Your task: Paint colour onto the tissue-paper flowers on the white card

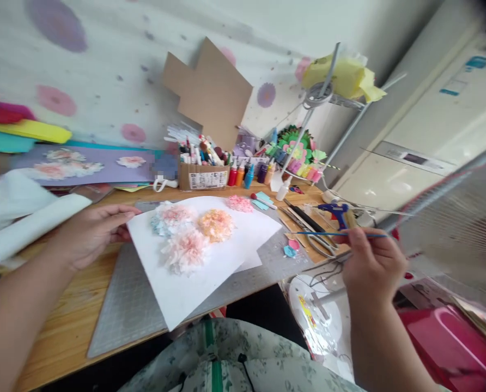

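My left hand (93, 231) pinches the left edge of a white paper sheet (194, 277) that lies on a grey cutting mat (124, 305). Several tissue-paper flowers sit on the sheet: a white-pink one (171, 216), an orange one (216, 224) and a pale pink one (186, 250). Another pink flower (240, 203) lies near the sheet's far edge. My right hand (371, 264) is closed around a thin blue paintbrush (333, 234), held level over the table's right end, its tip pointing left.
A cardboard box of markers (204, 173) and small paint bottles (247, 175) stand at the back. A blue glue gun (336, 211), scissors (319, 242) and tools lie on the right. Coloured felt sheets (22, 130) stack at the left; a fan grille (455, 228) is close on the right.
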`<state>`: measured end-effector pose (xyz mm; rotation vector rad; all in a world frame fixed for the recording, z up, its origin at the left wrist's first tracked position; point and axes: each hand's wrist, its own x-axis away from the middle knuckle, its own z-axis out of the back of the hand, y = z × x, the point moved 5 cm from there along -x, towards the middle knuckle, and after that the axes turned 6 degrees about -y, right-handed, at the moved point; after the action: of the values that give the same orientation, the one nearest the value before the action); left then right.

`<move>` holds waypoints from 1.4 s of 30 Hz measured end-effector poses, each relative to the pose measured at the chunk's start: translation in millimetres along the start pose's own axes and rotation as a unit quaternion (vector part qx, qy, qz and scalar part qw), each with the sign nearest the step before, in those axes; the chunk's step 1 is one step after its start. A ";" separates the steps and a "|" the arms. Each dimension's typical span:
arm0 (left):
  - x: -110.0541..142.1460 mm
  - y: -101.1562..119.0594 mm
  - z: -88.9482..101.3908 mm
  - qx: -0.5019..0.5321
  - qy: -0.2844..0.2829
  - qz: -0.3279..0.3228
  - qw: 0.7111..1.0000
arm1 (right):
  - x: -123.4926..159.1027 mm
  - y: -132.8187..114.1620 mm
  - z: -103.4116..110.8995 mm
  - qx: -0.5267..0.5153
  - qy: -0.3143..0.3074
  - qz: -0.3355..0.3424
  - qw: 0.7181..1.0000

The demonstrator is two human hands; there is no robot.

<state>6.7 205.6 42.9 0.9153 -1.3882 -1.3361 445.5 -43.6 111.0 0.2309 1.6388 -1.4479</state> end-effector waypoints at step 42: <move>6.7 -5.6 -7.2 -0.004 0.010 0.010 1.000 | 23.6 -64.4 -194.7 -0.245 -0.213 0.199 0.925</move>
<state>11.4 196.7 37.8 0.9054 -1.3710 -1.3140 293.6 96.0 119.3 -0.0387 1.4304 -0.6893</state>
